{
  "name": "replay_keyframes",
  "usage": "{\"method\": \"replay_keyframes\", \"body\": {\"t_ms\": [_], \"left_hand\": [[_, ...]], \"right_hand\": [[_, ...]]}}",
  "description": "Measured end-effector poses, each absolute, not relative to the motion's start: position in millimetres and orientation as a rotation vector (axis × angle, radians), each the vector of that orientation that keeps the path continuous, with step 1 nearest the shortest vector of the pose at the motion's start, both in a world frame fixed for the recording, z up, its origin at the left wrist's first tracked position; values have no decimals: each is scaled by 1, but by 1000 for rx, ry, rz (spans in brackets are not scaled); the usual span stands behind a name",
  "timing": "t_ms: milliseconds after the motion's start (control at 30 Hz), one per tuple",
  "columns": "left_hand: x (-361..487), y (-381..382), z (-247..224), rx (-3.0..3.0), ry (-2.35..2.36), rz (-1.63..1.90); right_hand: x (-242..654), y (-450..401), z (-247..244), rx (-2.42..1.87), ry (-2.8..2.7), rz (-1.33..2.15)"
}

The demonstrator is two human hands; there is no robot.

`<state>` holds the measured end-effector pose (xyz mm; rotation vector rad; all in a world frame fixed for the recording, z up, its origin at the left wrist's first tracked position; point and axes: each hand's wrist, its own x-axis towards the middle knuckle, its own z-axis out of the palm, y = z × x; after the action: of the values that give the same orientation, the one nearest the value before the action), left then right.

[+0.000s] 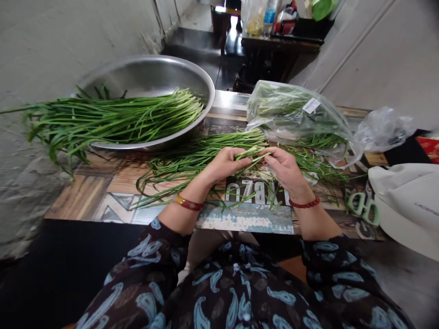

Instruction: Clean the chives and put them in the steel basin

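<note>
My left hand (pixel 226 163) is closed around a small bunch of garlic chives (pixel 253 151), their pale ends pointing right. At those ends my right hand (pixel 284 168) pinches a stalk between thumb and fingers. Just behind my hands, a loose pile of garlic chives (pixel 212 147) lies on the table (pixel 247 217), green tips trailing left. Short trimmings (pixel 308 163) are scattered to the right and below my hands. A big metal basin (pixel 192 68) at the back left holds a thick bundle of chives (pixel 126 119), whose leaves hang over its left rim.
A clear plastic bag (pixel 291 107) with more greens stands at the back right, beside a crumpled bag (pixel 384 128). Green-handled scissors (pixel 363 208) lie near a white cap (pixel 408 201) at the right. Behind is another table (pixel 284 43) with a bottle (pixel 270 17).
</note>
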<state>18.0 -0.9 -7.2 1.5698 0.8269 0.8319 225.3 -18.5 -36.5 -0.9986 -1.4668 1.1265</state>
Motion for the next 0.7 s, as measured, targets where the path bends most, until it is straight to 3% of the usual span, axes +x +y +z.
{"method": "replay_keyframes", "body": {"t_ms": [700], "left_hand": [[19, -2, -3, 1658, 1020, 797]], "right_hand": [[248, -19, -17, -1233, -1797, 325]]}}
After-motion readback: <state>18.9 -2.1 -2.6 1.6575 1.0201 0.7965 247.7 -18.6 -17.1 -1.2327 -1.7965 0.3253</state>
